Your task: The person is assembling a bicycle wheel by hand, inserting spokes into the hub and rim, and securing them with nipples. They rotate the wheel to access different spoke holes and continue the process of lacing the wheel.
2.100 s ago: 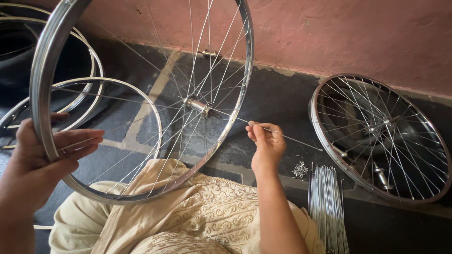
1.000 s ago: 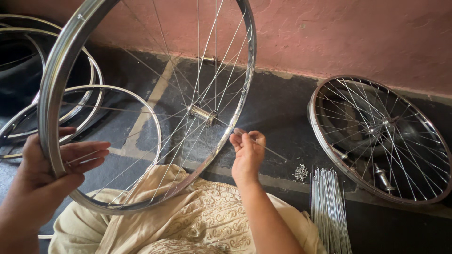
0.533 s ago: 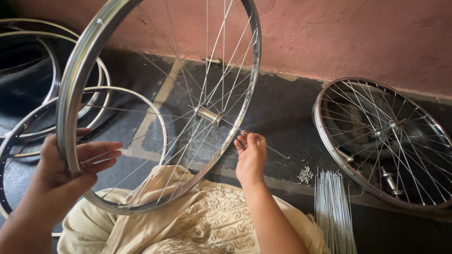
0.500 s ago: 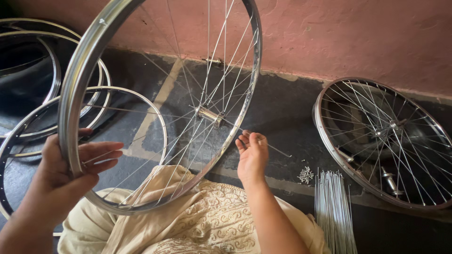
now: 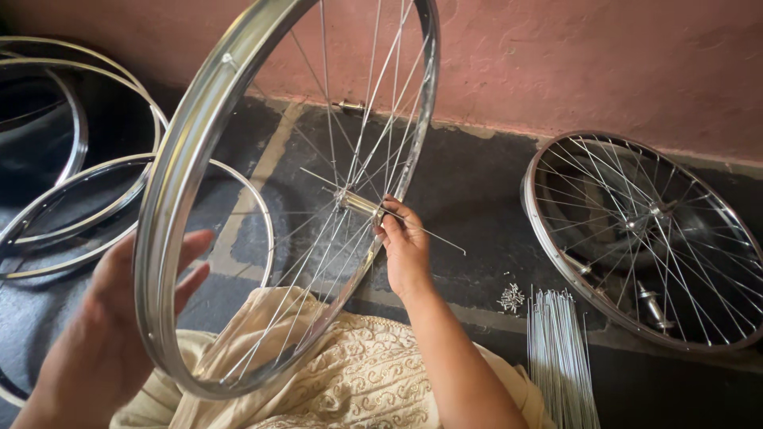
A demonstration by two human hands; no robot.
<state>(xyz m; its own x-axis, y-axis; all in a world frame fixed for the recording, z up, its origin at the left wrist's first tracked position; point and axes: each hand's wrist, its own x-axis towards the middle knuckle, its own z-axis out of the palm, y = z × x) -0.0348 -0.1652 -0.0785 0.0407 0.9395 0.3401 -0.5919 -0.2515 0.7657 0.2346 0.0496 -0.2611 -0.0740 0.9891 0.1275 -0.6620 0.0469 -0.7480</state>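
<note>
The wheel (image 5: 238, 199) stands upright on the person's lap, and the spoking looks to be in hand. The left hand (image 5: 119, 318) lies flat against the rim's near side, fingers spread, steadying it. The right hand (image 5: 407, 250) is at the hub (image 5: 359, 202), fingers pressed together around a loose spoke (image 5: 433, 237) that juts away from the wheel. I'd judge that the next move calls for guiding that spoke through the hub flange and out towards the rim.

To the right of the wheel, the floor holds a spoke bundle (image 5: 556, 357), small nipples (image 5: 511, 298) and a finished wheel (image 5: 644, 238). To its left lie bare rims (image 5: 71, 214), and the wall (image 5: 596, 63) stands close behind. The open room is the floor strip between the wheels.
</note>
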